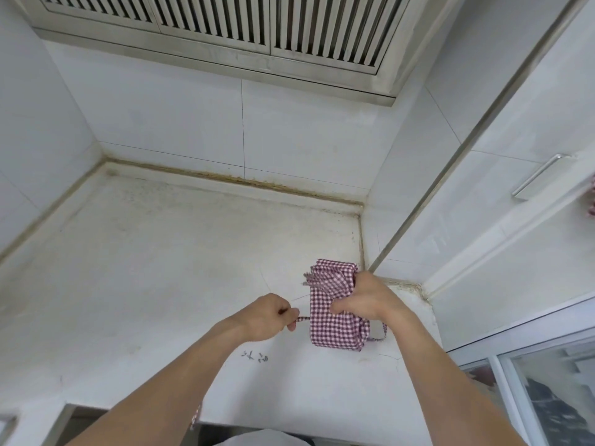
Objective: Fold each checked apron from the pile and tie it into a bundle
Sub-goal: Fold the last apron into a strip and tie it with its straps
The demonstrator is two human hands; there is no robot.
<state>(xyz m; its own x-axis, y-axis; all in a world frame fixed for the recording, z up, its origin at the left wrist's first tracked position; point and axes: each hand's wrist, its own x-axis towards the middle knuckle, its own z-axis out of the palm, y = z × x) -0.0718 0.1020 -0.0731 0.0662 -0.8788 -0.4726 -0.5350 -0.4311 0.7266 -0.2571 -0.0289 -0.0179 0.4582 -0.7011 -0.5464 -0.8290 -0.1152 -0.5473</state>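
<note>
Counter (161,268): white, stained, set in a tiled corner under a slatted vent (225,24).
Apron (331,320): red-white check, folded into a narrow bundle, lying at counter's right edge.
Right hand (363,300): fingers curled, gripping bundle's middle.
Left hand (264,317): pinching strap (303,319), pulled taut leftward.

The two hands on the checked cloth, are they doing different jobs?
Yes. The left hand pinches only the thin strap beside the folded checked apron, while the right hand grips the thick bundle itself. The left hand sits off the cloth, over the white counter; the right hand sits on top of the apron. Both have curled fingers, and both hold parts of the same apron.
</note>
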